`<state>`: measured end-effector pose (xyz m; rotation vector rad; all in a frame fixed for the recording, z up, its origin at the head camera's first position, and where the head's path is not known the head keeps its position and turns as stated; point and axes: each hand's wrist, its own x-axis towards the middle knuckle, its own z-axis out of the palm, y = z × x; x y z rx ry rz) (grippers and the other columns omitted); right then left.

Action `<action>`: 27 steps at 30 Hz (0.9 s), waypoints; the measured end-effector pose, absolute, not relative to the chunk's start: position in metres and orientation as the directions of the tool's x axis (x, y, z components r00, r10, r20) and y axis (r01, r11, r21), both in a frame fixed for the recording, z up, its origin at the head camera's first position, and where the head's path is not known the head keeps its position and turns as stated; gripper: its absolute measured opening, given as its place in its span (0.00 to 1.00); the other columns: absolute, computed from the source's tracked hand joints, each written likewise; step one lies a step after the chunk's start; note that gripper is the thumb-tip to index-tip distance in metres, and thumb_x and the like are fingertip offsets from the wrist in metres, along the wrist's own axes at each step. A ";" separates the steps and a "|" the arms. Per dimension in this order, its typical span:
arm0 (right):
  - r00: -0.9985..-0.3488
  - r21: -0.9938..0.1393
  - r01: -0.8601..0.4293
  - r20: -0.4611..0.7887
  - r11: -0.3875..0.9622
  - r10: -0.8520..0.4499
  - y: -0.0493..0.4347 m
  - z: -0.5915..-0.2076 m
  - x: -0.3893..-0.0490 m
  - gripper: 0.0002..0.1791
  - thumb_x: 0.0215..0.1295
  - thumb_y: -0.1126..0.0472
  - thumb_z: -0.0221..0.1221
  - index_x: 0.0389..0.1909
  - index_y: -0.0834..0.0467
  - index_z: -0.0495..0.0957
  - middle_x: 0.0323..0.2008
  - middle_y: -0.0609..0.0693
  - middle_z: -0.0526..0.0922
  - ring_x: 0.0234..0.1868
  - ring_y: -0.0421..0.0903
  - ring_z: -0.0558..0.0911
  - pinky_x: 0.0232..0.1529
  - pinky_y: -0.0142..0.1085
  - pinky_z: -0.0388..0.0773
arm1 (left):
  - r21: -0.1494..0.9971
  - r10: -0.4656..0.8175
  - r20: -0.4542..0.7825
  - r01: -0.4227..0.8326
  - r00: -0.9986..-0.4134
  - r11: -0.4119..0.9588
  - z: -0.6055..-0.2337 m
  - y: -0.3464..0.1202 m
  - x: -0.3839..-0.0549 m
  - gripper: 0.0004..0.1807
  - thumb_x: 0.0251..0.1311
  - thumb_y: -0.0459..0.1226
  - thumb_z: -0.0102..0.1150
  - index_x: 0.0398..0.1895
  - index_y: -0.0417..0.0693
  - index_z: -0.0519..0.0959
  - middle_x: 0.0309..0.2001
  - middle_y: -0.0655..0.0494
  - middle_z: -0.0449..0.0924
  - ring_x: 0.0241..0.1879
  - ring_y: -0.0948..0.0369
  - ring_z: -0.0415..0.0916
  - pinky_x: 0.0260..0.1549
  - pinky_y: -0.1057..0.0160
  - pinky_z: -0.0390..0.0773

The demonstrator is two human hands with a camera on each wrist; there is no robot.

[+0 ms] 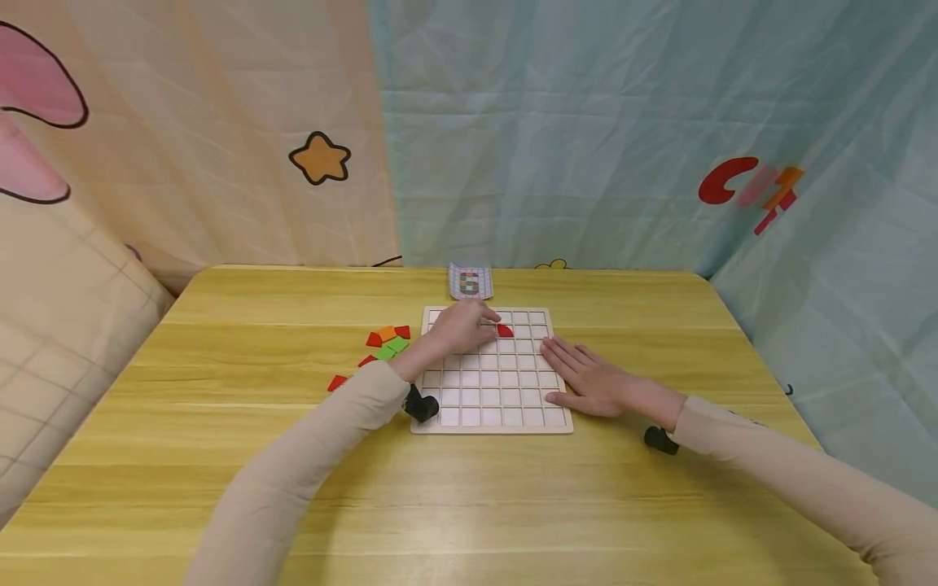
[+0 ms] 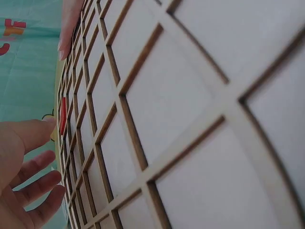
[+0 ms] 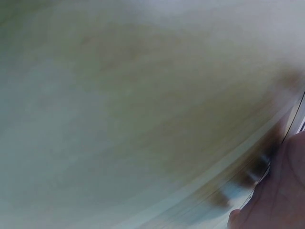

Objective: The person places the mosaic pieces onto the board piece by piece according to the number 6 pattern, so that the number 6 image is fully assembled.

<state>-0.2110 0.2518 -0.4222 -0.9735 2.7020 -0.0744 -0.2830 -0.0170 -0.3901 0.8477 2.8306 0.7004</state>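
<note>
A white grid board (image 1: 489,399) with a pale wooden frame lies on the table. One red piece with a rounded edge (image 1: 505,331) sits in a square of an upper row. Over the upper left of the board is my left hand (image 1: 460,327), its fingertips close beside the red piece. In the left wrist view, that hand's thumb and fingers (image 2: 35,191) are spread apart with nothing between them, near the red piece (image 2: 63,114). My right hand (image 1: 589,382) lies with straight fingers on the board's right edge. The right wrist view is mostly blurred tabletop.
Left of the board lie several loose tiles, among them an orange tile (image 1: 386,334), a green tile (image 1: 384,353) and a red tile (image 1: 337,382). A card with a coloured pattern (image 1: 471,282) stands behind the board, near the wooden table's (image 1: 623,301) back edge. Curtains (image 1: 586,146) hang beyond.
</note>
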 end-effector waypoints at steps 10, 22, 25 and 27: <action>-0.733 -0.140 -0.624 -0.236 0.769 -0.638 0.251 -0.419 -0.210 0.45 0.72 0.34 0.37 0.76 0.57 0.36 0.78 0.53 0.34 0.78 0.52 0.38 0.74 0.52 0.42 | 0.488 0.455 0.056 0.422 -0.889 0.764 -0.378 -0.042 -0.278 0.16 0.62 0.41 0.61 0.52 0.48 0.82 0.55 0.51 0.80 0.56 0.52 0.75 0.49 0.53 0.77; -0.734 -0.133 -0.623 -0.242 0.771 -0.635 0.252 -0.421 -0.211 0.45 0.72 0.34 0.36 0.77 0.57 0.36 0.78 0.53 0.34 0.78 0.52 0.38 0.74 0.52 0.42 | 0.465 0.350 0.108 0.358 -0.931 0.810 -0.374 -0.089 -0.269 0.16 0.62 0.43 0.61 0.52 0.49 0.83 0.54 0.50 0.81 0.52 0.50 0.76 0.31 0.58 0.75; -0.733 -0.138 -0.626 -0.233 0.768 -0.639 0.252 -0.421 -0.211 0.45 0.72 0.34 0.37 0.77 0.57 0.36 0.77 0.54 0.34 0.78 0.53 0.38 0.74 0.53 0.43 | 0.474 0.325 0.126 0.345 -0.937 0.810 -0.376 -0.101 -0.268 0.17 0.61 0.42 0.61 0.52 0.49 0.83 0.52 0.49 0.82 0.48 0.51 0.77 0.28 0.60 0.73; -0.733 -0.139 -0.626 -0.231 0.767 -0.640 0.253 -0.422 -0.211 0.45 0.72 0.34 0.37 0.77 0.57 0.36 0.77 0.54 0.34 0.78 0.53 0.38 0.74 0.53 0.43 | 0.480 0.311 0.138 0.338 -0.940 0.810 -0.377 -0.108 -0.267 0.17 0.61 0.43 0.62 0.51 0.49 0.83 0.51 0.49 0.82 0.47 0.51 0.77 0.27 0.61 0.72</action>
